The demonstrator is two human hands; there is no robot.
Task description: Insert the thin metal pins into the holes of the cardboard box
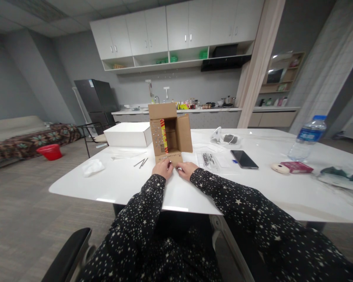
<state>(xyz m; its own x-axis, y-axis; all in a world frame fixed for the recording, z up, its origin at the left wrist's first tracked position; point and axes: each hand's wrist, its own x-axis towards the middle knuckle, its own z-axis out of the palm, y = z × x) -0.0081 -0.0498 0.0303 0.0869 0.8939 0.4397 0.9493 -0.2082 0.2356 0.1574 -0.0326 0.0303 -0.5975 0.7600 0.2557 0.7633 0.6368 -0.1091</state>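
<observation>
Cardboard box (171,135) is standing open around the middle of the table (188,196), lower flap (176,157) lying toward the near edge. Left hand (162,169) and right hand (187,170) are meeting at that flap's outer edge, probably handling something tiny; fingers are curling inward, can't tell if they're gripping. Next move is likely calling for fine, steady fingertip control. Metal rods (143,163) are lying toward the left edge.
</observation>
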